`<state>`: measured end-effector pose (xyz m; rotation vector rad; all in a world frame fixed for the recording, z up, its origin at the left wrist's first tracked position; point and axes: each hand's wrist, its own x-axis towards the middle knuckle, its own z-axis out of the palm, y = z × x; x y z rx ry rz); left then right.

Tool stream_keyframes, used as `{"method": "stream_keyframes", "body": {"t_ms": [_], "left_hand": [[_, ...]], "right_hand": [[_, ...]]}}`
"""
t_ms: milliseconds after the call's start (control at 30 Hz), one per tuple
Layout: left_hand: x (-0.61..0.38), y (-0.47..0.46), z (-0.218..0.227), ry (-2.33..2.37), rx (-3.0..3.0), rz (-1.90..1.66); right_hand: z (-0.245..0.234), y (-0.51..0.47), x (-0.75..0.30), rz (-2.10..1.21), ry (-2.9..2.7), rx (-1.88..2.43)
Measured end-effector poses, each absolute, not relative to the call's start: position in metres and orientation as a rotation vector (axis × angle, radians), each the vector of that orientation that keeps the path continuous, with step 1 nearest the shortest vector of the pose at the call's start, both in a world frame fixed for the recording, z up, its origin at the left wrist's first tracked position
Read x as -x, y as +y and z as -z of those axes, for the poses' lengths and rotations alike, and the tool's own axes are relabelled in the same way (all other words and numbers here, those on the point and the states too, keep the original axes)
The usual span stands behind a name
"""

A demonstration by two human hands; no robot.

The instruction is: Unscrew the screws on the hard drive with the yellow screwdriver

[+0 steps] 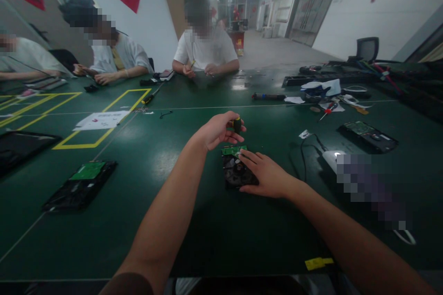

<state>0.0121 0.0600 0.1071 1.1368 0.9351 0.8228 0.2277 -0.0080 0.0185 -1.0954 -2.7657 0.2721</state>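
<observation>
Surface [104,239]: green, filling most of the view; yellow tape outlines [74,147] at left.
Person opposite [207,50]: seated at far edge, pale top, thin item in one hand, too small to identify.
Right hand [268,175]: spread wide, fingers and thumb resting across right side of the middle hard drive.
Left hand [221,131]: fingers curled around a screwdriver, just beyond that drive's far end.
Left hard drive [78,189]: lying apart on the surface, green board up.
Middle hard drive [235,173]: lying directly in front of the wearer, green board at far end, partly under the right hand.
Right hard drive [368,136]: lying well apart, near cables and loose tools.
Screwdriver [237,124]: dark handle, yellow band; shaft unclear.
</observation>
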Motion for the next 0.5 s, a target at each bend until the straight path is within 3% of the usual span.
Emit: {"method": "stream_keyframes", "body": {"t_ms": [500], "left_hand": [[-0.0131,0.0686,-0.0985,1.089,-1.275,-0.958]], "right_hand": [[-0.0167,-0.0081,-0.2287,-0.283,-2.755,1.11]]}}
